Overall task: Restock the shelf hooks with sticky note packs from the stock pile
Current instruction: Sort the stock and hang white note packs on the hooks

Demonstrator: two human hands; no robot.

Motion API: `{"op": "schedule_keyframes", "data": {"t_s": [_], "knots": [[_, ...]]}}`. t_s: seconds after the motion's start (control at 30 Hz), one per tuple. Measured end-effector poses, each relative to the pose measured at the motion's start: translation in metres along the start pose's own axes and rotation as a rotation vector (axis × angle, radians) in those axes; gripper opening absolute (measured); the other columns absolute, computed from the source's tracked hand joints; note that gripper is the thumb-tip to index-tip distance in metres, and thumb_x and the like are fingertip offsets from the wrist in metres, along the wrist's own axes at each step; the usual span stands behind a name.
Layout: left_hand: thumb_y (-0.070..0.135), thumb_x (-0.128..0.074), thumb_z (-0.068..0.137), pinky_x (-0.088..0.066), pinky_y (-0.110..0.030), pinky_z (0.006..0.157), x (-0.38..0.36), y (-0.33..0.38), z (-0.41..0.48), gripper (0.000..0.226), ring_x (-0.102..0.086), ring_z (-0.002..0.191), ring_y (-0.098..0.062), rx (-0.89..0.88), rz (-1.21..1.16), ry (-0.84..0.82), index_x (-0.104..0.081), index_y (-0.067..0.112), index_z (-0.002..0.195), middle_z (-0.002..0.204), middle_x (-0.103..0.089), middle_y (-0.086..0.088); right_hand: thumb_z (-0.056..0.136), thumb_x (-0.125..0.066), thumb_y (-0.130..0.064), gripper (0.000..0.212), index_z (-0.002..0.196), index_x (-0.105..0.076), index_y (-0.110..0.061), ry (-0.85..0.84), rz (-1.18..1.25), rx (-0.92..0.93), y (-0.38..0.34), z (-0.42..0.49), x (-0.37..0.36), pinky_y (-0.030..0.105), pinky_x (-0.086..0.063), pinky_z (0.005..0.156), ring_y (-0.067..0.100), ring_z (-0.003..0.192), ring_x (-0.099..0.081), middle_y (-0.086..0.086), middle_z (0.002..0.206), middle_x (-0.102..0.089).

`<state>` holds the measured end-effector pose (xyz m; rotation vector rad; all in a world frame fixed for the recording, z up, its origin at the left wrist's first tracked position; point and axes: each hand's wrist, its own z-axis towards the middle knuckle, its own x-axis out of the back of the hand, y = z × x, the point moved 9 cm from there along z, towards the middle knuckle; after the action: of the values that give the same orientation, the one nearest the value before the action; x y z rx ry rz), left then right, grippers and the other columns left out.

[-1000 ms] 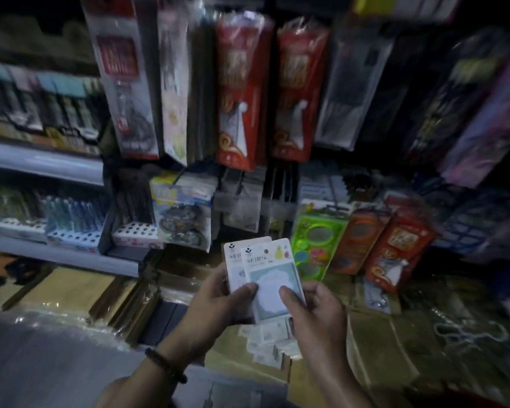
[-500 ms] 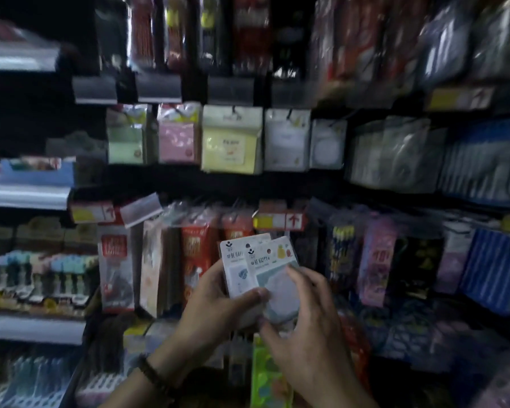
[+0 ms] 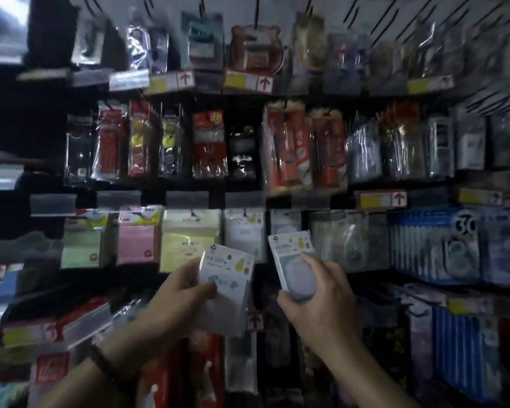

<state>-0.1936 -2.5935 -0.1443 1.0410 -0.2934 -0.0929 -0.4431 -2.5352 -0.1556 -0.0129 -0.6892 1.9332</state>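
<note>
left hand (image 3: 177,295) grips a sticky note pack (image 3: 227,266) low centre. thumb is clamped across its front, fingers curled behind. could be more than one pack in that grip, cannot tell. pack is tilted, top leaning right. beaded bracelet (image 3: 106,366) on the left wrist.

right hand (image 3: 318,293) pinches a second pack (image 3: 289,248) just right of the first; the two are apart, not touching. thumb sits at its lower left corner, index fingertip (image 3: 306,257) presses on the front, other fingers wrap round the right edge. top leans slightly left.

both are held up in front of the hanging note row. left to right: green pack (image 3: 81,242), pink pack (image 3: 136,240), yellow pack (image 3: 189,240), white pack (image 3: 242,231), pale pack (image 3: 283,222). the pale one is directly behind the second pack's top edge. contact with a hook: cannot tell, frame is blurred.

price tag (image 3: 383,200) with a red arrow on the rail above. blue carded packs (image 3: 433,245) hang to the right, red packs (image 3: 286,148) one row up.
</note>
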Motion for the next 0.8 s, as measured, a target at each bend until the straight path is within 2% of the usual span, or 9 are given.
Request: {"op": "schedule_keyframes", "data": {"t_s": [0.07,0.17,0.3,0.4,0.53,0.67,0.8], "knots": [[-0.001,-0.058,0.101,-0.065,-0.032,0.070,0.000,0.008,0.010,0.031,-0.079,0.094,-0.014,-0.019,0.018,0.001,-0.066,0.019,0.122,0.103,-0.080,0.009,0.078,-0.083,-0.046,0.082,0.152,-0.050,-0.032,0.051,-0.017,-0.026,0.010,0.018,-0.001,0.026,-0.051,0.095,0.013,0.122,-0.054,-0.010,0.137,-0.043],[-0.002,-0.061,0.098,-0.064,-0.026,0.063,-0.003,0.013,0.022,0.030,-0.078,0.093,-0.013,-0.009,0.011,-0.010,-0.068,0.016,0.121,0.105,-0.081,0.004,0.079,-0.082,-0.047,0.084,0.154,-0.048,-0.032,0.137,-0.030,-0.007,0.020,0.036,0.003,0.037,-0.059,0.095,0.021,0.127,-0.054,-0.005,0.141,-0.040],[0.004,-0.059,0.101,-0.067,-0.038,0.074,-0.003,0.022,0.035,0.032,-0.077,0.102,-0.021,-0.079,0.085,0.014,-0.067,0.023,0.125,0.115,-0.078,0.001,0.080,-0.081,-0.047,0.085,0.156,-0.047,-0.030,0.221,-0.051,0.051,0.021,0.053,0.008,0.041,-0.063,0.088,0.024,0.131,-0.052,-0.001,0.146,-0.038],[0.009,-0.057,0.104,-0.066,-0.038,0.074,-0.003,0.024,0.045,0.030,-0.072,0.107,-0.026,-0.074,0.052,0.041,-0.063,0.024,0.129,0.123,-0.070,-0.002,0.079,-0.077,-0.052,0.085,0.156,-0.046,-0.031,0.195,-0.093,0.061,0.020,0.066,0.003,0.044,-0.062,0.088,0.024,0.130,-0.050,-0.003,0.145,-0.036],[0.008,-0.060,0.102,-0.066,-0.035,0.073,-0.003,0.021,0.054,0.029,-0.078,0.095,-0.017,-0.097,0.063,0.038,-0.064,0.023,0.127,0.121,-0.070,0.000,0.076,-0.067,-0.060,0.087,0.156,-0.045,-0.034,0.140,-0.119,0.022,0.021,0.074,-0.003,0.046,-0.061,0.090,0.025,0.129,-0.050,-0.004,0.141,-0.034],[0.010,-0.064,0.100,-0.067,-0.044,0.081,0.000,0.016,0.061,0.030,-0.075,0.102,-0.024,-0.095,0.114,0.063,-0.064,0.027,0.126,0.121,-0.067,0.000,0.075,-0.063,-0.065,0.087,0.154,-0.045,-0.034,0.089,-0.202,-0.013,0.017,0.082,-0.006,0.041,-0.060,0.088,0.024,0.119,-0.053,-0.003,0.134,-0.034],[0.012,-0.068,0.098,-0.066,-0.034,0.071,0.002,0.010,0.066,0.026,-0.074,0.100,-0.022,-0.093,0.158,0.075,-0.067,0.025,0.120,0.118,-0.069,-0.001,0.078,-0.070,-0.063,0.086,0.154,-0.040,-0.036,0.028,-0.258,-0.060,0.020,0.089,-0.018,0.041,-0.060,0.085,0.027,0.112,-0.054,0.000,0.131,-0.036]]}}
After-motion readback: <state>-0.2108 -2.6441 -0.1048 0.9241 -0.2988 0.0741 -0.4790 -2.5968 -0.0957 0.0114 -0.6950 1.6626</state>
